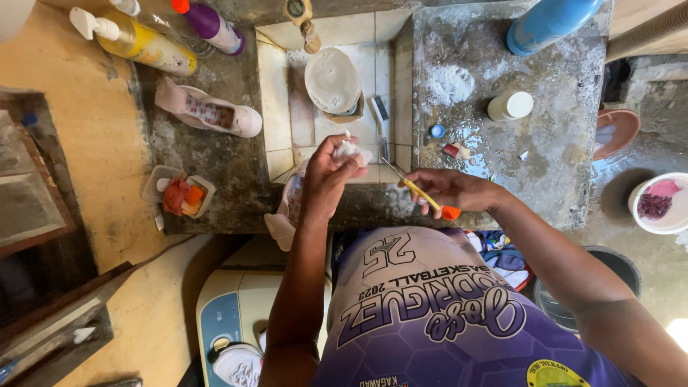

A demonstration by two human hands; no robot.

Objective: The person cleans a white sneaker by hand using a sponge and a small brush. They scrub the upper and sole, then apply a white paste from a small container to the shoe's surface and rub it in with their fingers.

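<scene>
1. My left hand is closed around a white shoe, fingers wrapped over its upper end. The shoe hangs over the front edge of the tiled sink, its lower end past the rim and down toward my body.
2. My right hand is pinched shut on a toothbrush with a yellow and orange handle. It sits just right of the sink's front right corner, with the brush end pointing back toward the shoe.
3. Inside the sink, a round white basin rests on a brown block at the far end, with a second brush lying against the right wall. The tiled floor between the basin and my left hand is the only open strip there.
4. Left of the sink, on the rough concrete ledge, a 2nd white shoe lies on its side. Nearer the front edge sits a small clear tub with red and orange pieces.
5. Behind that shoe, at the sink's far left corner, a yellow pump bottle and a purple bottle lie tilted.
6. Right of the sink, the concrete counter holds a patch of white powder, a white lidded jar, a small blue cap and a blue bottle at the far edge. The most free room lies along that counter's right half.
7. Below the sink's front edge stands a white and blue washing machine.
</scene>
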